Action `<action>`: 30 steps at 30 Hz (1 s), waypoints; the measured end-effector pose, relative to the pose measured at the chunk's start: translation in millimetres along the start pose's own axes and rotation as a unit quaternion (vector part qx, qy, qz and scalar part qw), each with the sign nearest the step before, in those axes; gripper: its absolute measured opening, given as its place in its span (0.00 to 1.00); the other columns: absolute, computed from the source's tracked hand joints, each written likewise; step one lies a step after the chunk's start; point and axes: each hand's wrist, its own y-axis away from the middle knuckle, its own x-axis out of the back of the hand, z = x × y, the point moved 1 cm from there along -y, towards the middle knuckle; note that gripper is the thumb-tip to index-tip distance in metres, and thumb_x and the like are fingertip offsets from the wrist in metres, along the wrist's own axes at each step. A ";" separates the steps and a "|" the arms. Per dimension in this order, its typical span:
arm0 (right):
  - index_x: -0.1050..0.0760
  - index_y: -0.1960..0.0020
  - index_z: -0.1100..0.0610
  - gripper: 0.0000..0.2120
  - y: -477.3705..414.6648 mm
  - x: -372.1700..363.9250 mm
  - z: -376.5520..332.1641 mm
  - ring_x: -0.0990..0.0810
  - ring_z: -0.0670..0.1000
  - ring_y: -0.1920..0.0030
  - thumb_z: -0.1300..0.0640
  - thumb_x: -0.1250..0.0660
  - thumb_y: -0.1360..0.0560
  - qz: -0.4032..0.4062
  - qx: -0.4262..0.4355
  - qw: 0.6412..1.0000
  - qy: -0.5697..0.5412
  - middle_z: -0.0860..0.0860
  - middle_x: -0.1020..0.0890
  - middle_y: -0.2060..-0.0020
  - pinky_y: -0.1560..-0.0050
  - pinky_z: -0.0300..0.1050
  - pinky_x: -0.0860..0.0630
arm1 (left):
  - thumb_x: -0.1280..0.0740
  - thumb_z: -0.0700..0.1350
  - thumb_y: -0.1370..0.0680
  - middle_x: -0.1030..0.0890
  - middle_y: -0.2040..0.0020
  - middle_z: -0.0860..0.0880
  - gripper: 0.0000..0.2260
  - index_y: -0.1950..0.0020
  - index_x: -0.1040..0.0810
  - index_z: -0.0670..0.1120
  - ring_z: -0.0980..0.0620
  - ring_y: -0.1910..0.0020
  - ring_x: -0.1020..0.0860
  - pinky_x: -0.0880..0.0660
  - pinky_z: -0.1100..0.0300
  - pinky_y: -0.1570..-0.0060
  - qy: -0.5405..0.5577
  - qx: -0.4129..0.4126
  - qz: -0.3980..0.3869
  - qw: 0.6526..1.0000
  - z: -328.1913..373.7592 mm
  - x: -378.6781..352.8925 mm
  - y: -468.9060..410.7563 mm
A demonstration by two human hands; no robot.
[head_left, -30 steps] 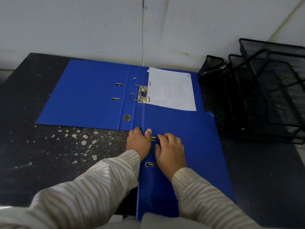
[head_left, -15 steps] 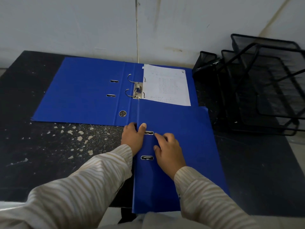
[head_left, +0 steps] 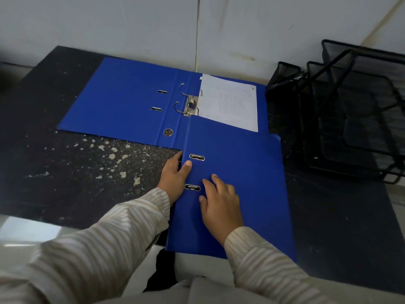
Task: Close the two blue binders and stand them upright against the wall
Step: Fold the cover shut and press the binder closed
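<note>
Left hand (head_left: 175, 174) grips the spine edge of the closed blue binder (head_left: 238, 183), thumb on the cover, fingers hidden beneath. Right hand (head_left: 221, 207) lies flat and spread on that cover, holding nothing. This binder lies on the dark bench (head_left: 72, 172), its near end overhanging, its far end covering part of the open blue binder (head_left: 122, 102). White paper (head_left: 230, 102) is too faint to read.

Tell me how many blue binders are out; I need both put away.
2. One open binder lies flat near the wall, paper inside. One closed binder lies nearer, overlapping it, under both hands. No others show.
</note>
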 end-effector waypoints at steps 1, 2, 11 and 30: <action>0.40 0.28 0.51 0.22 0.5 -0.1 1.0 0.38 0.56 0.33 0.49 0.45 0.21 -0.002 0.005 1.000 0.000 0.51 0.40 0.26 0.35 0.53 0.37 | 0.39 0.47 0.20 0.20 0.39 0.47 0.12 0.37 0.24 0.52 0.45 0.41 0.20 0.24 0.41 0.41 -0.001 -0.005 0.000 1.000 0.6 -0.4 0.4; 0.40 0.28 0.51 0.22 0.4 0.1 1.6 0.38 0.56 0.33 0.49 0.45 0.21 -0.003 0.009 1.000 0.000 0.52 0.40 0.26 0.35 0.53 0.37 | 0.38 0.46 0.20 0.19 0.40 0.47 0.11 0.38 0.24 0.53 0.46 0.43 0.19 0.23 0.41 0.42 -0.001 -0.009 0.000 1.000 0.8 -0.7 0.2; 0.41 0.28 0.52 0.22 -0.7 -0.6 7.6 0.37 0.56 0.34 0.50 0.45 0.21 -0.012 0.029 0.999 0.005 0.53 0.41 0.26 0.36 0.53 0.35 | 0.40 0.48 0.20 0.22 0.38 0.44 0.15 0.34 0.27 0.47 0.44 0.40 0.22 0.25 0.41 0.39 -0.104 -0.009 0.031 0.994 -3.9 -4.8 -6.8; 0.44 0.28 0.52 0.25 -3.4 3.9 0.4 0.41 0.57 0.31 0.48 0.42 0.23 -0.040 0.020 0.999 0.019 0.53 0.44 0.25 0.35 0.55 0.37 | 0.43 0.54 0.20 0.20 0.42 0.47 0.17 0.34 0.27 0.49 0.45 0.44 0.21 0.24 0.42 0.43 -0.214 0.007 0.066 0.975 -5.0 -7.2 9.1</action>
